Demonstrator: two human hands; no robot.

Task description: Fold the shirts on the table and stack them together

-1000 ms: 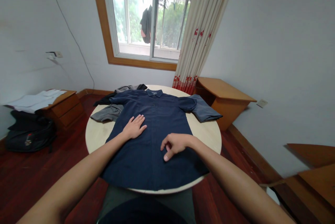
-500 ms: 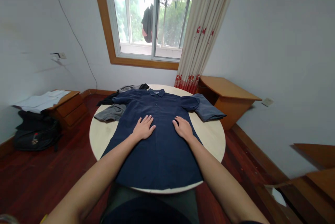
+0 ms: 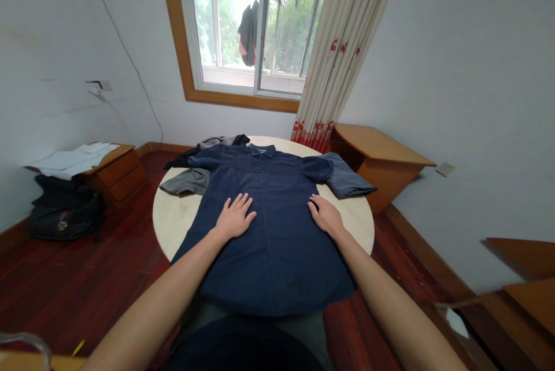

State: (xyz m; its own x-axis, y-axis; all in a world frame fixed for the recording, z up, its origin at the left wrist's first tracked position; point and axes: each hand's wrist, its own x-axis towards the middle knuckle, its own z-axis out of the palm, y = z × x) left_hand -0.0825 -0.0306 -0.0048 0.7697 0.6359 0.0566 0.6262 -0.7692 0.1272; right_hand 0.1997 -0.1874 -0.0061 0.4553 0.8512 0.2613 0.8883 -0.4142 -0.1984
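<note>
A dark navy short-sleeved shirt (image 3: 271, 249) lies spread front side up on a round pale table (image 3: 173, 215), its collar at the far end and its hem over the near edge. My left hand (image 3: 235, 218) rests on the left part of the shirt, fingers spread and flat. On the shirt's right side edge lies my right hand (image 3: 326, 215), palm down with the fingers stretched out and slightly bent. Neither hand grips the cloth.
Grey and black clothes (image 3: 188, 180) lie on the table's left, partly under a sleeve. Folded grey-blue cloth (image 3: 347, 176) lies at the right. A wooden desk (image 3: 385, 148) stands behind right, a small cabinet (image 3: 117, 174) and black bag (image 3: 65, 215) at the left.
My right hand has slid right to the shirt's edge, and the lower right of the shirt has shifted right with it. My left hand stays nearly in place. The view has tilted slightly.
</note>
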